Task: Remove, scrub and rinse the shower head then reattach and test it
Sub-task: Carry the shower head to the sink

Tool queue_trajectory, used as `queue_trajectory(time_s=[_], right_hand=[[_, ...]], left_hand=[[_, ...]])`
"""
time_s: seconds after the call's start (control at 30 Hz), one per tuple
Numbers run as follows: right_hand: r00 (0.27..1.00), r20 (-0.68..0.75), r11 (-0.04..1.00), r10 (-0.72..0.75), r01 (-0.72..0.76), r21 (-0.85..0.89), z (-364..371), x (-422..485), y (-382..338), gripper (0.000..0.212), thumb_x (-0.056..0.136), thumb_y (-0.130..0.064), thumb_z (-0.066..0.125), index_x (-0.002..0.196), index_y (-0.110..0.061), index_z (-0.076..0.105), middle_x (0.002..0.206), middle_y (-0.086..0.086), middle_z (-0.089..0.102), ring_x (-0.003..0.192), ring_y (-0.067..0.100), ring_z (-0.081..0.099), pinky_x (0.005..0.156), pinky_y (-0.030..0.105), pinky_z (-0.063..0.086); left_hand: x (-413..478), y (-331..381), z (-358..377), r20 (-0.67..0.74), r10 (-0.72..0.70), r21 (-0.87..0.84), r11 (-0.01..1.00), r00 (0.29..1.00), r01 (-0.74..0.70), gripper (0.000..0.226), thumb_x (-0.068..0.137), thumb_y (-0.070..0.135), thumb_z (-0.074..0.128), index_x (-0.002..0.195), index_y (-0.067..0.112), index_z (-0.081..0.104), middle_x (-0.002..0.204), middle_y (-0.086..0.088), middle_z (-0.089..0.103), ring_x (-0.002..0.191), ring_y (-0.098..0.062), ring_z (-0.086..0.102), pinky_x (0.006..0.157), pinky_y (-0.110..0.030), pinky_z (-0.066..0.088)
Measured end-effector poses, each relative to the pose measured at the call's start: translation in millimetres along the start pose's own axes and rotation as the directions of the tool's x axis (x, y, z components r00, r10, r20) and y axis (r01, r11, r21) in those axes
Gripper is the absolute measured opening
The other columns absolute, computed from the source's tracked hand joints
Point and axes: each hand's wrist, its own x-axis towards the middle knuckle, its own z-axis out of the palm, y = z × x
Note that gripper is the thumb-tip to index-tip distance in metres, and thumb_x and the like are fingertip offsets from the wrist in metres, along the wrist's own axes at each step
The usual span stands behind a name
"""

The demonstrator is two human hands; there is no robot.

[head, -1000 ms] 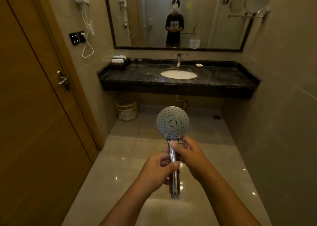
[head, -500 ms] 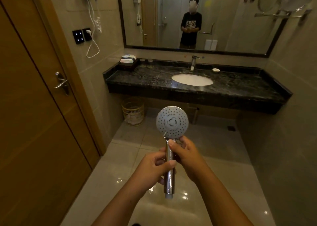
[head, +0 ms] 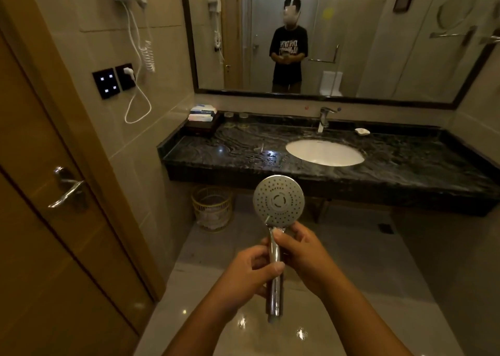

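A chrome hand shower head (head: 278,200) with a round perforated face stands upright in front of me, detached from any hose, its face turned towards me. My left hand (head: 250,273) grips the middle of its shiny handle, thumb across the front. Higher up, just under the round face, my right hand (head: 303,255) holds the handle with curled fingers. The handle's lower end sticks out below both hands. Ahead lies a white oval sink (head: 324,152) with a chrome tap (head: 324,117) behind it.
A black marble counter (head: 243,152) spans the far wall under a wide mirror (head: 351,44). A wicker bin (head: 212,207) stands below it on the glossy tiled floor. A wooden door (head: 54,220) with a lever handle fills the left side. A box of toiletries (head: 203,117) sits at the counter's left end.
The view has come closer to the counter and sink. Both hands keep the same hold on the shower head, which stays upright in front of me.
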Motion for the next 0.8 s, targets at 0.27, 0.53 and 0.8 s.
queue_trajectory(time_s=[0.27,0.53,0.8], right_hand=[[0.999,-0.032,1.000,0.015,-0.015,0.026,-13,121,-3,0.028,0.094,-0.015,0.062,0.123,-0.016,0.062,0.107,0.018,0.074,0.100,0.035,0.071,0.088,0.050,0.057],[0.999,-0.026,0.999,0.047,-0.046,0.020,-66,271,-8,0.023,0.094,-0.017,0.063,0.117,-0.015,0.065,0.104,0.015,0.075,0.099,0.034,0.072,0.089,0.052,0.055],[0.987,0.067,0.987,0.149,-0.144,-0.071,-146,417,-36,0.024,0.088,-0.014,0.070,0.112,-0.013,0.070,0.107,0.012,0.075,0.104,0.032,0.071,0.097,0.052,0.053]], left_hand=[[110,17,-57,0.006,0.006,-0.002,1.000,1.000,-0.006,0.026,0.092,0.023,0.064,0.118,0.020,0.065,0.096,-0.004,0.073,0.086,-0.021,0.071,0.072,-0.042,0.059],[257,33,-95,-0.029,-0.027,0.050,0.998,0.999,0.028,0.027,0.092,0.018,0.063,0.119,0.021,0.065,0.110,-0.014,0.072,0.102,-0.029,0.071,0.077,-0.045,0.060],[406,58,-111,-0.049,-0.101,0.109,0.988,0.994,0.106,0.026,0.091,0.013,0.064,0.116,0.020,0.064,0.106,-0.012,0.073,0.099,-0.026,0.072,0.080,-0.046,0.060]])
